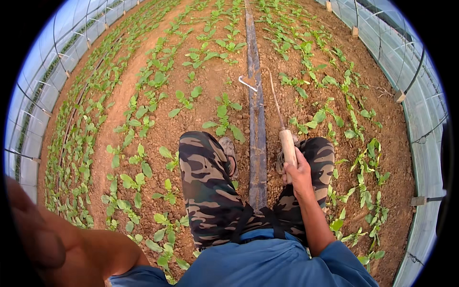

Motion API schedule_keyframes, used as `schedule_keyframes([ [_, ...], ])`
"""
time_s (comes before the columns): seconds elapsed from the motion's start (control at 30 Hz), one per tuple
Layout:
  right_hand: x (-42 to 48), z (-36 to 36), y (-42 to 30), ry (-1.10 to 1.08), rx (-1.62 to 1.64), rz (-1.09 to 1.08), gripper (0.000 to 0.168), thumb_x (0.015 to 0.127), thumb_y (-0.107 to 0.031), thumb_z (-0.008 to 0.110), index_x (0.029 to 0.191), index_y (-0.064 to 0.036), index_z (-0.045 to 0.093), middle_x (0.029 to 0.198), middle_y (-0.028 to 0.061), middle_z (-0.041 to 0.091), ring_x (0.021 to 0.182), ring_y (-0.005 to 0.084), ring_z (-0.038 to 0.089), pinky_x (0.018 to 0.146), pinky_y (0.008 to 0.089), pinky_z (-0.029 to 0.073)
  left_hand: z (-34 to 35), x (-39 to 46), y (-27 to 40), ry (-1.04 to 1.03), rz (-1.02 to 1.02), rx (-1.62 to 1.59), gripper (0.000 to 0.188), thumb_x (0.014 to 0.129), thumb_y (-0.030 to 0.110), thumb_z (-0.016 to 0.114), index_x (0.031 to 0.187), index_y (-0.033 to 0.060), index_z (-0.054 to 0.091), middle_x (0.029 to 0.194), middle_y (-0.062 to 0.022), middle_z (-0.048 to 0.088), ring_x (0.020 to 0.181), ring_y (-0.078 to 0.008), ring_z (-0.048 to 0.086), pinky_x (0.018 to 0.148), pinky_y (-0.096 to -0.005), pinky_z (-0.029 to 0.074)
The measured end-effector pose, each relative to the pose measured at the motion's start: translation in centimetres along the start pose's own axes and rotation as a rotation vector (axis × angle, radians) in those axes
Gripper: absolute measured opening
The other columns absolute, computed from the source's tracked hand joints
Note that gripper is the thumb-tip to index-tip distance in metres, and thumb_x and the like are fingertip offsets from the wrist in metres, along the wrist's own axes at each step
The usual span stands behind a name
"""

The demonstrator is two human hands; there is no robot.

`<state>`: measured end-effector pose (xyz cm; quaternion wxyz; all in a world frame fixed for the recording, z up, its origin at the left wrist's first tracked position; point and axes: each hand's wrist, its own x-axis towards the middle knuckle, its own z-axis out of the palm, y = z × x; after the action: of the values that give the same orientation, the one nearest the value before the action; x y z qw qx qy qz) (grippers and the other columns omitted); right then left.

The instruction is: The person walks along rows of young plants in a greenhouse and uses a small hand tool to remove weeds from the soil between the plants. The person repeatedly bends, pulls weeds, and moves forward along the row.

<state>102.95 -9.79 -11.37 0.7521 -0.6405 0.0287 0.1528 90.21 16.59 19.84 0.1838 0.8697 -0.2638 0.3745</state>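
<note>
My right hand [298, 173] is closed around the wooden handle of a hand hoe [288, 145], above my right knee. The hoe's thin curved metal neck reaches forward from the handle, and its blade [248, 83] lies over the flat black drip tape. My left hand [43, 236] is raised close to the camera at the lower left; it is dark, blurred and cut by the picture's rim, so whether it holds anything cannot be seen. Leafy green seedlings [223, 116] grow in the soil in front of my left knee.
Flat black drip tape [257, 143] runs lengthwise between my feet. Rows of seedlings [157, 77] stand on both sides in brown soil. Clear plastic greenhouse walls [417, 118] with metal hoops and small footing blocks [399, 96] border the bed at left and right.
</note>
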Motion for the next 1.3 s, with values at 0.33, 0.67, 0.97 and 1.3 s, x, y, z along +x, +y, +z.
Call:
schedule_keyframes([
  [0.33,4.2,9.4,-4.7,-0.126,-0.282,-0.395,0.063,0.083,-0.010,0.054,0.137,0.007,0.026,0.102,0.0170,0.056,0.081,0.0220,0.059,0.067,0.0340,0.050,20.1,-8.9,-7.4,0.057,-1.036,-0.695,0.049,0.087,0.034,0.062,0.113,-0.0059,0.052,0.095,-0.0109,0.060,0.080,-0.0134,0.059,0.066,-0.0264,0.048],
  [0.67,8.3,12.2,-11.1,-0.548,-0.932,-0.753,0.068,0.082,-0.026,0.061,0.136,0.000,0.030,0.107,0.0256,0.051,0.091,0.0394,0.056,0.080,0.0442,0.046,24.2,-6.3,-16.1,0.342,-1.369,-1.127,0.032,0.092,0.029,0.054,0.105,-0.0002,0.051,0.079,-0.0075,0.058,0.070,-0.0148,0.058,0.060,-0.0276,0.049],
  [0.97,15.0,2.3,-9.2,-0.480,-1.037,-0.285,0.055,0.079,-0.021,0.066,0.125,0.001,0.047,0.086,0.0168,0.057,0.071,0.0292,0.059,0.066,0.0379,0.048,32.4,-15.9,-31.3,-0.048,-1.610,-0.619,0.028,0.089,0.027,0.056,0.094,-0.0009,0.054,0.073,-0.0075,0.057,0.057,-0.0155,0.057,0.046,-0.0277,0.046],
  [1.3,21.4,2.6,-12.4,-0.465,-0.891,0.078,0.053,0.076,-0.018,0.071,0.121,-0.001,0.050,0.084,0.0127,0.058,0.068,0.0262,0.059,0.062,0.0347,0.048,49.7,-19.3,-50.1,-0.168,-1.632,-0.516,0.035,0.086,0.028,0.059,0.090,-0.0058,0.053,0.065,-0.0109,0.055,0.053,-0.0215,0.059,0.045,-0.0337,0.047],
])
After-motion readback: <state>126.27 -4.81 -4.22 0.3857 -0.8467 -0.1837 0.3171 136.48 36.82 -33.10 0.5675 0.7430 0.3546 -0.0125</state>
